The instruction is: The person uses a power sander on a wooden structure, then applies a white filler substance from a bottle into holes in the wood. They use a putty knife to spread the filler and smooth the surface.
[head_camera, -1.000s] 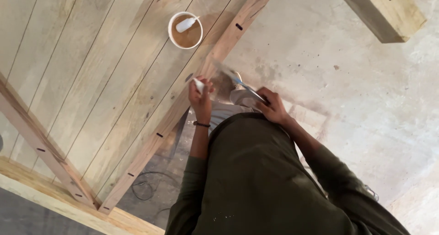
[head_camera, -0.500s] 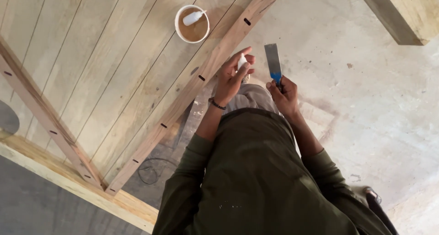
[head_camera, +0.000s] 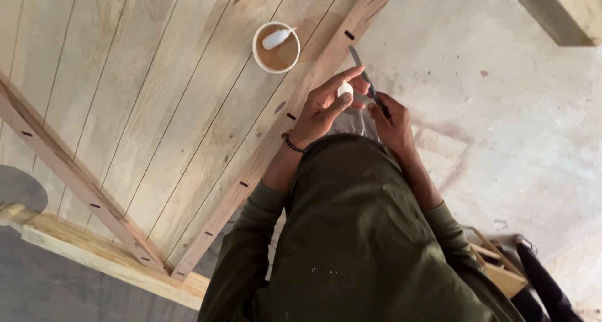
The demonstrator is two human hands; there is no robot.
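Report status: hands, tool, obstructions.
Left hand pinching small white lump. Right hand gripping putty knife, blade beside lump. Nothing between hands and slotted wooden rail.

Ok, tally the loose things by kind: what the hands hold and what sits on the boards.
Putty knife, in the right hand: 1
Small white lump, in the left hand: 1
Round white tub: 1
White bottle lying in the tub: 1
Total: 4

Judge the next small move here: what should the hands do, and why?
Probably press the white lump in the left hand onto the blade of the putty knife held by the right hand. The two sit almost touching above the slotted wooden rail, beside the bowl.
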